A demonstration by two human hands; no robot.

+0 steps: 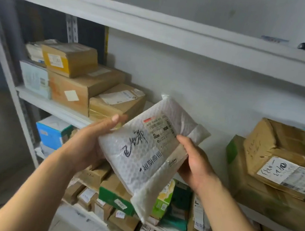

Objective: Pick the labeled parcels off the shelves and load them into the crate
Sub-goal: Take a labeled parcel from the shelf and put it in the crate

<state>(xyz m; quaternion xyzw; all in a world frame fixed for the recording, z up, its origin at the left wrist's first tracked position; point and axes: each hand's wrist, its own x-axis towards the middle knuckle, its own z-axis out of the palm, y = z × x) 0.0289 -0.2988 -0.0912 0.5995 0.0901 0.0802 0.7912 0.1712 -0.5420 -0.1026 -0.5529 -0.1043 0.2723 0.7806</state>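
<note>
A white bubble-wrap parcel [149, 149] is held tilted in the air in front of the middle shelf [56, 106], clear of the cardboard boxes [86, 86] stacked on that shelf. The left hand [88, 142] grips its left edge, fingers curled behind and thumb on the face. The right hand [195, 164] grips its right edge the same way. The printed label [162, 131] faces up.

Judgement: the pick is done and the label is being checked. The crate is not in view. The next move calls for turning away from the shelf and carrying the parcel to it.
</note>
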